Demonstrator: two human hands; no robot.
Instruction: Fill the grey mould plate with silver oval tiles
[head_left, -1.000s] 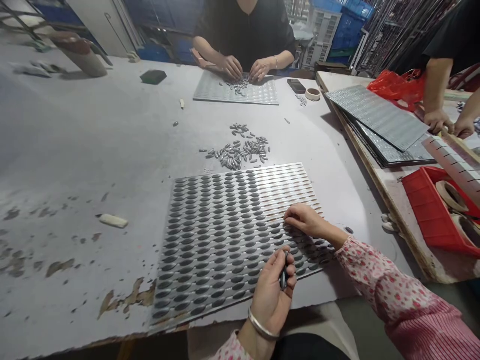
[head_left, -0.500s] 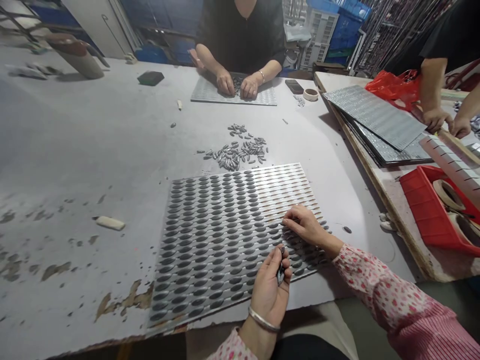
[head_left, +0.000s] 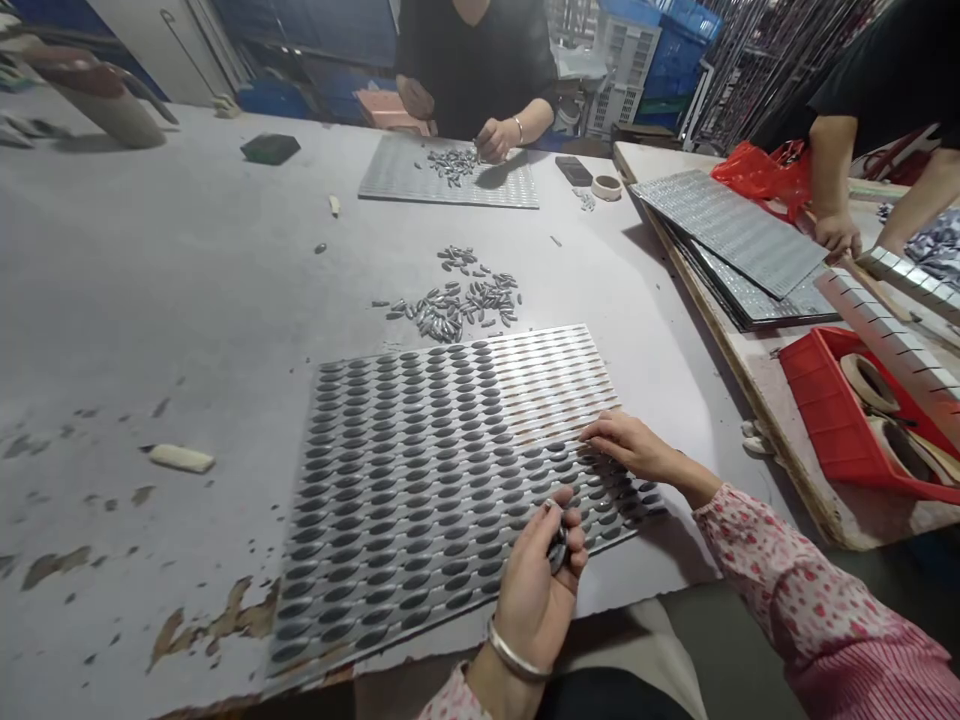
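A sheet panel (head_left: 555, 375) with rows of recesses lies flat before me. Dark grey oval pieces (head_left: 390, 475) sit across its left and lower parts, while the pale upper right part shows bare slots. My left hand (head_left: 532, 585), wearing a silver bangle, is palm up over the panel's front edge, fingers curled round several dark oval pieces (head_left: 559, 548). My right hand (head_left: 634, 447) reaches in from the right, its fingertips pressed together on the panel at the border between filled and bare slots. Whatever is under those fingertips is hidden.
Loose oval pieces (head_left: 442, 310) are heaped beyond the panel. Across the table, a co-worker's hand (head_left: 496, 140) is over another panel (head_left: 386, 170). At right stand stacked panels (head_left: 735, 225) and a red bin (head_left: 825, 410) with tape rolls. A pale stick-like tool (head_left: 181, 458) lies left.
My right hand has shifted slightly right along the row, and a dark oval shows where its fingertips were. The left fingers have closed more round their pieces. The co-worker's hands have moved apart.
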